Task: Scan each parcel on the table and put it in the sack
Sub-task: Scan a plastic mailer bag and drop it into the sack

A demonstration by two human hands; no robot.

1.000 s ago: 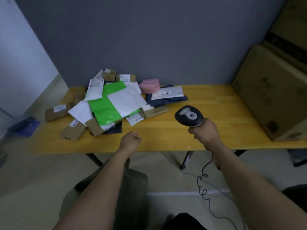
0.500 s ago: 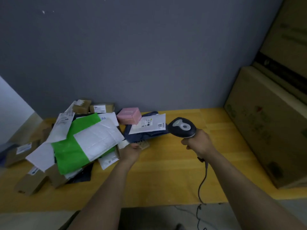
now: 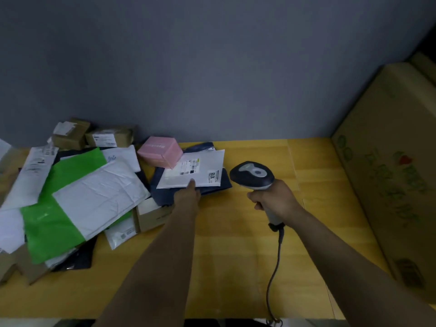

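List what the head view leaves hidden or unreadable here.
Sack: nowhere in the head view.
Left hand: its back hides the fingers; grip on the white mailer unclear.
Mailer label print: too blurred.
Dark mailer: mostly covered by the white one.
Scanner cable: cut by bottom edge.

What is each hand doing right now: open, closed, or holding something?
Left hand: fingertip on the white mailer; grip cannot be told.
Right hand: closed around the scanner handle.
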